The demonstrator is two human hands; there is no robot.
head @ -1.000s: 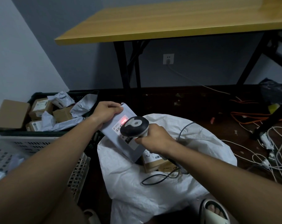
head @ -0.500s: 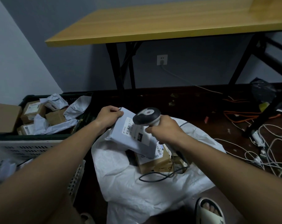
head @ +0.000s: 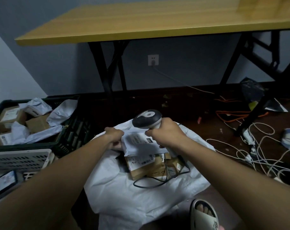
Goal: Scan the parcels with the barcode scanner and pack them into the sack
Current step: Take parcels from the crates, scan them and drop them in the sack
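Gripping scanner (head: 146,119), R hand (head: 166,134) also touches parcel (head: 141,143); L hand (head: 114,136) pinches parcel's other edge, sack (head: 124,193) below both.

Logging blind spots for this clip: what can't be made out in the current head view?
- Label text on the grey parcel: blurred and too small.
- Scanner handle and trigger: wrapped by the right hand.
- How full the sack is: the parcel and the cardboard boxes cover its opening.
- Left hand fingertips: tucked behind the parcel's edge.
- Black crate contents: partly cut off at the left edge.
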